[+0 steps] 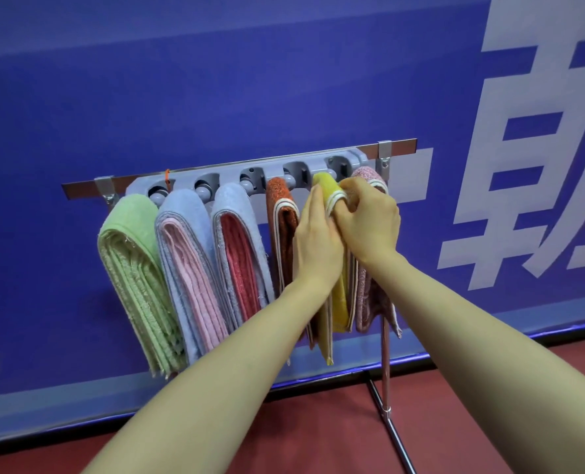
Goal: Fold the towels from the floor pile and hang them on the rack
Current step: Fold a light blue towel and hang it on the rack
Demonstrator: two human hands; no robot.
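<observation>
A grey plastic rack (188, 179) on a metal rail holds several folded towels. From the left hang a green towel (134, 275), a blue-and-pink towel (188, 268), a blue-and-red towel (240, 261), an orange towel (282, 227), a yellow towel (339, 302) and a speckled pink towel (366, 302). My left hand (316, 241) lies with straight fingers against the left side of the yellow towel near its top. My right hand (369, 220) has its fingers curled round the yellow towel's white-edged top fold at the peg.
A blue banner wall (216, 80) with large white characters stands behind the rack. A thin metal stand leg (385, 371) runs down to the red floor (318, 439) below the right end of the rack.
</observation>
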